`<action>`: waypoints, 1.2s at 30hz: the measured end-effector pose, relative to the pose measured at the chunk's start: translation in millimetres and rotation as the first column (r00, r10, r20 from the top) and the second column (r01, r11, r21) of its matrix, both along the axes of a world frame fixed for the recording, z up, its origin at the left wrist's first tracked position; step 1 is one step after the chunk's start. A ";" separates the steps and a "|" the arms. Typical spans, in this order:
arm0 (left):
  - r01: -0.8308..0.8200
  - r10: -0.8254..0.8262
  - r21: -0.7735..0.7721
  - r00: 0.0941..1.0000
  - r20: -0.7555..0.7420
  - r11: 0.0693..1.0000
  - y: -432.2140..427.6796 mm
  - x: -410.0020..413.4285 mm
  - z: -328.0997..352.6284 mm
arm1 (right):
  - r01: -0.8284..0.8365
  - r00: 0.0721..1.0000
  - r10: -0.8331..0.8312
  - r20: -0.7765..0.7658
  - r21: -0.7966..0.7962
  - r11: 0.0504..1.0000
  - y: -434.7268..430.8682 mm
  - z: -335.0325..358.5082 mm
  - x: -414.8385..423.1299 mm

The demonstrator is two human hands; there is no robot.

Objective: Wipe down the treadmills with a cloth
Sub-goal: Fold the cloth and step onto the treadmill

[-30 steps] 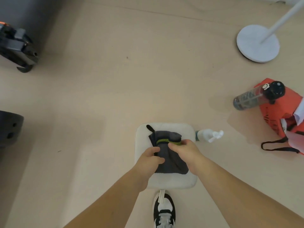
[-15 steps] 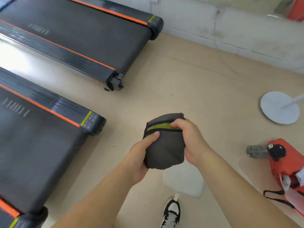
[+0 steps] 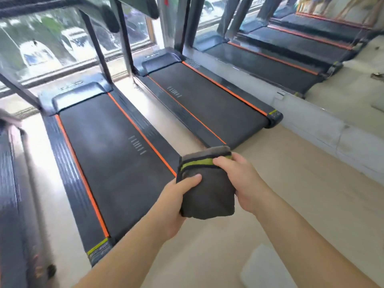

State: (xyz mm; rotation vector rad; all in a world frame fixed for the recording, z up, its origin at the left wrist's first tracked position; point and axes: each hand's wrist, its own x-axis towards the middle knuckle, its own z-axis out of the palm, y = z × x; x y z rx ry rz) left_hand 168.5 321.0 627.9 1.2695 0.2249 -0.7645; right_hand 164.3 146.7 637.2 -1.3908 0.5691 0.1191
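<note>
Head camera looks down over two bare forearms reaching forward, with one cloth (image 3: 207, 194) held between two hands. The cloth is dark grey, folded into a thick square, with a single lime-green stripe near its top edge. It is held off the ground, above the pale floor (image 3: 301, 183), near the rear ends of the treadmills and touching none of them.

The left hand (image 3: 174, 206) grips the cloth's lower left side: its thumb (image 3: 191, 180) lies pressed flat across the front face, and the other fingers are hidden behind the fabric. The right hand (image 3: 243, 181) holds the upper right corner, its fingers (image 3: 222, 162) curled close together over the green stripe. How its thumb lies cannot be told from here. Both wrists are straight and the forearms angle inward towards the cloth.

Two treadmills are plainly in view, side by side, each with a black belt edged by two orange lines: the nearer treadmill (image 3: 112, 154) at centre left and the second treadmill (image 3: 207, 104) beyond it to the right. A blurred dark machine at the left edge seems to be a third treadmill (image 3: 12, 204). Their uprights rise in front of a window (image 3: 52, 44). On the right a mirror (image 3: 291, 48) above a low wall reflects more belts. One white cushion (image 3: 268, 269) lies on the floor at the lower right.
</note>
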 end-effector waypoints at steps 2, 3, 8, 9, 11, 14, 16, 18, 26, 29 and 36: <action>0.004 -0.004 0.008 0.999 0.048 1.000 48.8 3.9 11.8 | -0.023 1.000 0.022 -0.014 -0.034 0.999 45.8 8.1 1.2; 0.014 -0.015 0.021 0.997 0.070 1.000 72.4 4.7 17.9 | -0.037 0.999 0.036 -0.027 -0.047 0.998 69.7 10.3 1.3; -0.053 0.046 0.063 0.992 0.116 0.997 181.7 17.9 35.0 | -0.126 0.991 0.121 -0.062 -0.090 0.988 184.0 18.2 26.8; -0.084 0.077 0.066 0.991 0.106 0.994 201.2 22.9 37.7 | -0.143 0.988 0.137 -0.067 -0.100 0.985 203.7 20.7 35.7; -0.143 0.136 0.067 0.985 0.102 0.987 235.5 32.1 45.7 | -0.170 0.984 0.163 -0.064 -0.118 0.978 242.6 25.1 55.5; -0.233 0.224 0.054 0.965 0.138 0.971 281.8 58.7 51.2 | -0.190 0.982 0.186 -0.038 -0.141 0.972 296.9 21.5 100.4; -0.305 0.298 0.031 0.945 0.138 0.952 309.4 76.2 50.2 | -0.244 0.970 0.242 -0.031 -0.147 0.959 330.6 16.0 127.8; -0.417 0.418 -0.039 0.907 0.052 0.908 341.8 92.0 47.4 | -0.340 0.940 0.339 -0.037 -0.161 0.926 367.2 13.5 159.2; -0.714 0.703 0.015 0.693 0.160 0.700 502.1 104.4 44.1 | -0.685 0.720 0.693 0.026 -0.134 0.716 565.0 10.4 226.9; -0.806 0.790 0.034 0.587 0.176 0.591 554.7 84.6 46.5 | -0.779 0.605 0.794 0.051 -0.165 0.604 636.0 18.3 210.5; -0.879 0.857 0.070 0.476 0.200 0.472 709.2 38.9 45.4 | -0.875 0.459 0.888 0.031 -0.161 0.457 800.0 22.2 163.2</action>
